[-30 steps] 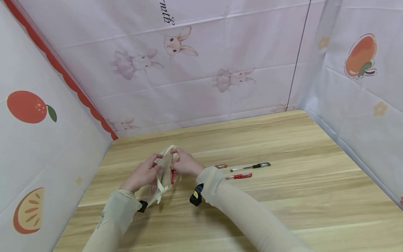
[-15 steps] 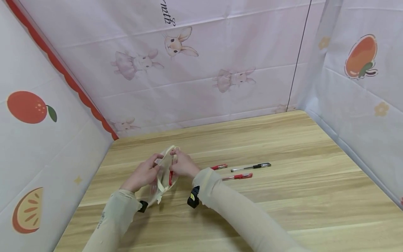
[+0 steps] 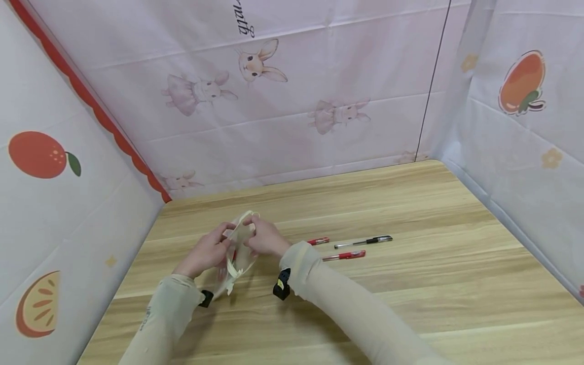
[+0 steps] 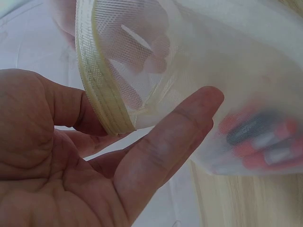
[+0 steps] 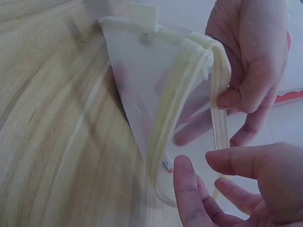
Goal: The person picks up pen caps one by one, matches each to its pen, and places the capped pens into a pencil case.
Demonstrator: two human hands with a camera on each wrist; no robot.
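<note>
A translucent mesh zipper pouch [image 3: 243,249] with cream edging is tilted on its side, its mouth spread. My left hand [image 3: 207,253] pinches one rim of the mouth between thumb and fingers. In the left wrist view, several red and dark pens [image 4: 265,137] show blurred through the mesh. My right hand [image 3: 266,239] is at the opposite side of the mouth, fingers loosely parted with nothing between them in the right wrist view. Just inside the mouth, beyond those fingers, lies the end of a pen [image 5: 167,164].
On the wooden table [image 3: 433,284], right of the pouch, lie a red pen [image 3: 351,255], a second red pen [image 3: 319,241] partly hidden behind the right wrist, and a black pen [image 3: 371,240]. Printed fabric walls [image 3: 292,126] stand around the table.
The red pen in my right hand at the pouch mouth has gone down into the pouch, and the fingers have let go of it. My left hand keeps its hold.
</note>
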